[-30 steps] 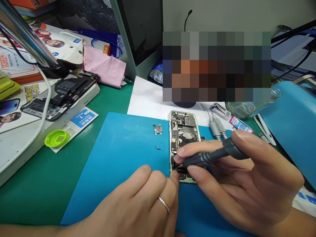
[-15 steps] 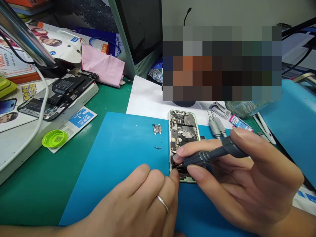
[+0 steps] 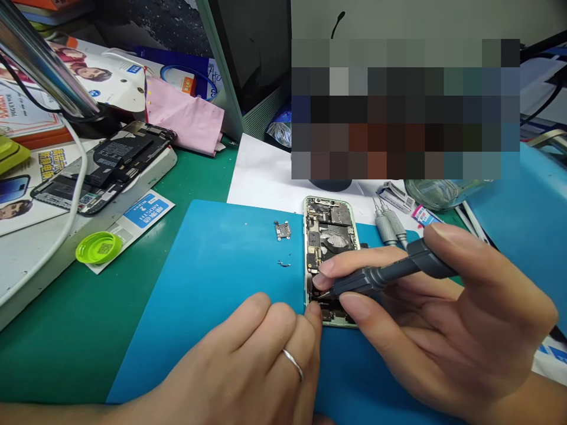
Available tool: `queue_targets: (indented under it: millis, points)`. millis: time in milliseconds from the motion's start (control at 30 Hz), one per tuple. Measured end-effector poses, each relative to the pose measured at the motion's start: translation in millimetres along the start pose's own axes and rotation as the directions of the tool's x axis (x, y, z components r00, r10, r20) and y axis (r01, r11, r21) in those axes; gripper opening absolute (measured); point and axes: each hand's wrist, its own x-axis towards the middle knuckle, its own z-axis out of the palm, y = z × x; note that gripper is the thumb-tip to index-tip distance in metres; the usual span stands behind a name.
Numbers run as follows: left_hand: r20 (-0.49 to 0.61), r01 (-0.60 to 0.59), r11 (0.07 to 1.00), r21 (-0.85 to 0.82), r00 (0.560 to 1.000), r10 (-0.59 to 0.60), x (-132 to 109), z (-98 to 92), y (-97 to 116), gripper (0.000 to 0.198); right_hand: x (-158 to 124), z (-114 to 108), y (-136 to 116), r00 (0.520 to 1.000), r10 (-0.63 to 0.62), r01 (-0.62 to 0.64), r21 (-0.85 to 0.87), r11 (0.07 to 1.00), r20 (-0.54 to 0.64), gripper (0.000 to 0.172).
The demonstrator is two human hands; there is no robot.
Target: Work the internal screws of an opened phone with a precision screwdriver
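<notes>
An opened smartphone [image 3: 333,236] with a pale green frame lies on the blue mat, its circuit boards exposed. My right hand [image 3: 469,319] is closed around a dark grey precision screwdriver [image 3: 390,274], thumb and fingertips pinching its barrel. The driver slants down to the left, its thin tip in the phone's lower left part. My left hand [image 3: 261,354], wearing a ring, is curled with a fingertip pressed on the phone's lower left edge; its other fingertips are hidden. Left of the phone lie a small metal bracket plate [image 3: 282,230] and tiny dark parts [image 3: 284,264].
A detached phone screen assembly [image 3: 110,165] rests on a white box at left, near a lime-green cap [image 3: 98,248] and a lamp post [image 3: 48,65]. Two silver-handled tools [image 3: 392,224] lie behind the phone, near a glass container [image 3: 436,195].
My right hand and the screwdriver have shifted slightly to the right, the rear end rising a little. My left hand and the phone stay almost where they were.
</notes>
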Motion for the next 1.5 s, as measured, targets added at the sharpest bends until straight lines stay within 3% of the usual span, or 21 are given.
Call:
queue_targets:
  millis: [467,667,800,1067,1233,1500]
  points:
    - [0.002,-0.020,1.000,-0.003,1.000,0.020,-1.9,-0.6,0.9,0.043,-1.4,-1.3,-2.0,0.998,0.052,-0.052,0.005,0.999,0.020,0.087]
    - [0.007,-0.014,1.000,-0.008,1.000,0.014,-1.4,0.3,-0.2,0.043,-4.9,3.6,0.5,0.998,-0.010,0.008,-0.039,0.999,-0.059,0.089]
    - [-0.016,-0.022,1.000,-0.007,1.000,0.022,-0.5,-1.3,-0.1,0.043,-6.5,4.4,3.1,0.998,0.007,-0.008,-0.032,0.999,-0.055,0.090]
    - [0.039,0.008,1.000,-0.006,0.999,-0.008,-3.0,-4.3,3.1,0.041,-7.8,5.0,-0.5,0.993,0.068,-0.073,-0.050,0.996,-0.092,0.087]
    - [0.038,0.002,1.000,0.000,0.999,-0.002,-4.3,-3.8,3.7,0.041,-9.8,5.5,1.7,0.993,0.012,-0.017,-0.043,0.999,-0.113,0.093]
    - [0.046,0.013,1.000,-0.004,0.999,-0.013,-2.8,-3.6,2.7,0.042,-2.1,1.5,-1.0,0.997,-0.060,0.061,0.004,0.998,-0.047,0.090]
